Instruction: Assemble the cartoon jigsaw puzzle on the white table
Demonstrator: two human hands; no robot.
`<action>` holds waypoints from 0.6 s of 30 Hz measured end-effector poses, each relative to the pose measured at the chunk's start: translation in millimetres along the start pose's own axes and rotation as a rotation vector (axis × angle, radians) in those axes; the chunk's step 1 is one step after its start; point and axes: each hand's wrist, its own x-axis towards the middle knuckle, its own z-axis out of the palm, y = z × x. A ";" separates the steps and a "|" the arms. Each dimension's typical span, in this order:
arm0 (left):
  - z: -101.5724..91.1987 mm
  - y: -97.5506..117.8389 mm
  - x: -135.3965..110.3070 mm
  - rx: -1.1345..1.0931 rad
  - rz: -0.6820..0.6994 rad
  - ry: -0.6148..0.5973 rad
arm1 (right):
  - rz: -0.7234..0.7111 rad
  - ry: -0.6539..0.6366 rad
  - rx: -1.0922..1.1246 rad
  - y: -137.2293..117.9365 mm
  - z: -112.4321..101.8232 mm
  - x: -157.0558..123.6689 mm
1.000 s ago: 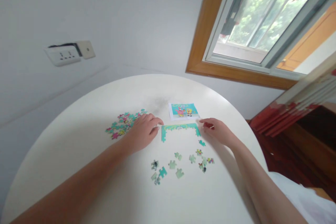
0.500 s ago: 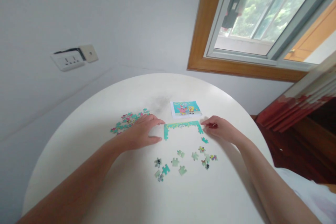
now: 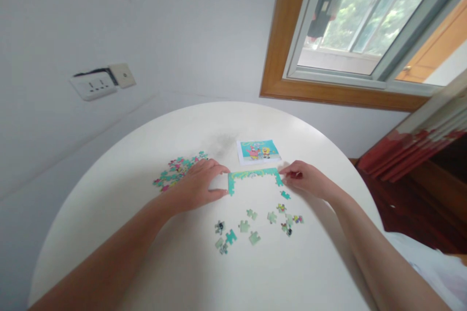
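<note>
A flat, three-sided teal-and-yellow cardboard puzzle border (image 3: 255,173) lies on the round white desk (image 3: 262,277), its open side toward the person. At the border's left edge, the left hand (image 3: 199,182) has thumb and forefinger spread well apart, their tips at the edge, gripping nothing between them. At the border's right edge, the right hand (image 3: 301,176) is loosely curled, fingertips close together; whether it pinches anything cannot be told.

The step in hand appears to be squaring up the joined border; the next move would call for light, even inward pressure from both sides, without lifting.

Just below the border's right arm lies a loose teal piece (image 3: 285,195). Scattered pale-green pieces (image 3: 254,238) lie on the border's near side, a mixed-colour heap of pieces (image 3: 178,167) to its left, and a teal printed picture card (image 3: 259,150) just beyond it.
</note>
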 end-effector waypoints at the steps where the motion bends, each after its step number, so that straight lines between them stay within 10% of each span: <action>1: 0.0 0.5 0.1 0.003 -0.002 0.002 | 0.001 -0.001 0.002 -0.4 -0.3 0.0; 18: 5.9 -5.7 2.3 0.039 0.010 0.018 | -0.002 -0.018 -0.014 -10.7 -7.8 -4.5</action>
